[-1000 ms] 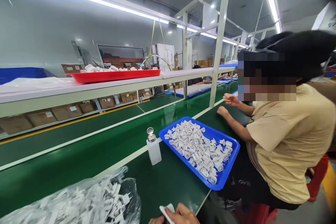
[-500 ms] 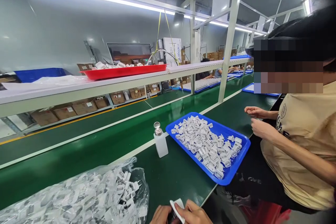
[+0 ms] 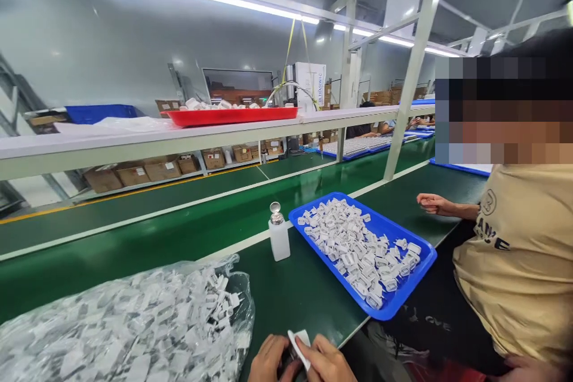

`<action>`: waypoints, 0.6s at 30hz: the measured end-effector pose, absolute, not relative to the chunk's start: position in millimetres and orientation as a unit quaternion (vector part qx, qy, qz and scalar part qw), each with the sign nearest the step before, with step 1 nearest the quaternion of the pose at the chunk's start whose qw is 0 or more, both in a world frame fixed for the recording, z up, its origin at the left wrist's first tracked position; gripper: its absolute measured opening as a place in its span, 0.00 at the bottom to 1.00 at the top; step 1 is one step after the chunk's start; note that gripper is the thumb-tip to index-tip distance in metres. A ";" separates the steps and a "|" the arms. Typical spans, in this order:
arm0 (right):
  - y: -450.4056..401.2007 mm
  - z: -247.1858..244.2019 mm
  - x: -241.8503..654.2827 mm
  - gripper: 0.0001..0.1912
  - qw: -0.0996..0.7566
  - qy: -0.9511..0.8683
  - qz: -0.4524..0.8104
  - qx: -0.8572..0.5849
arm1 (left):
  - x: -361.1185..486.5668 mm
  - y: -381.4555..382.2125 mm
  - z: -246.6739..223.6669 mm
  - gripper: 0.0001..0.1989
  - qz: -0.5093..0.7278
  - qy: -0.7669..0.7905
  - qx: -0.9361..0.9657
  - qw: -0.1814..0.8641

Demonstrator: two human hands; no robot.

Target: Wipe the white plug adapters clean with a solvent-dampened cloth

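Note:
At the bottom edge of the view, my left hand (image 3: 269, 357) and my right hand (image 3: 329, 360) are close together over the near edge of the bench. A folded white piece (image 3: 302, 341), which looks like a wiping cloth, is pinched in my right fingers. My left fingers are curled against it; whatever they hold is hidden. To the left lies a clear plastic bag (image 3: 111, 316) full of white plug adapters. A white pump bottle (image 3: 279, 239) with a metal top stands upright beyond my hands. Right of it is a blue tray (image 3: 396, 307) with many white plug adapters (image 3: 342, 230).
A co-worker in a tan shirt (image 3: 528, 250) sits at the right, one hand (image 3: 434, 204) over the green bench (image 3: 308, 304). A raised shelf (image 3: 268, 131) bears a red tray (image 3: 233, 116) of white parts. A slanted post (image 3: 412, 83) rises behind the blue tray.
The view has turned slightly left, so most things sit further right. My hands stay together around the white cloth. The co-worker's nearer hand has dropped away from the other one.

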State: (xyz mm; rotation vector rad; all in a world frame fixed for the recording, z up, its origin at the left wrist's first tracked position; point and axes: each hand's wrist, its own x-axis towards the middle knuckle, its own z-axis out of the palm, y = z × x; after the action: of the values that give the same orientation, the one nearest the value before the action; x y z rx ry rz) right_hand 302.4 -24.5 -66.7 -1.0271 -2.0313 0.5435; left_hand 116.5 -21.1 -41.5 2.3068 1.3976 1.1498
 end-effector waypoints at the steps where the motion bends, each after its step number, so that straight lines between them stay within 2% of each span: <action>1: -25.5 -57.5 300.1 0.21 0.387 -0.796 0.223 -0.408 | 117.8 -25.0 -34.1 0.05 0.379 0.474 0.784 0.127; 4: -31.7 -38.4 295.8 0.23 0.387 -0.785 0.249 -0.414 | 122.7 -36.2 -12.7 0.09 0.341 0.514 0.763 0.194; 6: -38.7 -35.5 299.0 0.24 0.390 -0.786 0.259 -0.404 | 125.4 -40.7 -5.1 0.08 0.323 0.537 0.750 0.211; 10: -52.2 -41.1 313.8 0.26 0.403 -0.800 0.256 -0.364 | 127.2 -44.1 -4.6 0.05 0.305 0.557 0.741 0.216; 14: -53.1 -42.3 315.8 0.26 0.412 -0.804 0.249 -0.348 | 125.7 -42.2 -7.2 0.11 0.303 0.559 0.740 0.220; 18: -47.7 -41.7 303.2 0.25 0.417 -0.790 0.256 -0.369 | 121.7 -38.0 -8.7 0.11 0.308 0.569 0.728 0.226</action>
State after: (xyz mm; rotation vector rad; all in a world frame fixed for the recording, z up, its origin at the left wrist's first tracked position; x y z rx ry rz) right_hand 303.2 -47.7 -41.7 -0.9254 -1.9840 0.6437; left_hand 121.7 -38.0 -8.7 2.0080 1.5695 0.8492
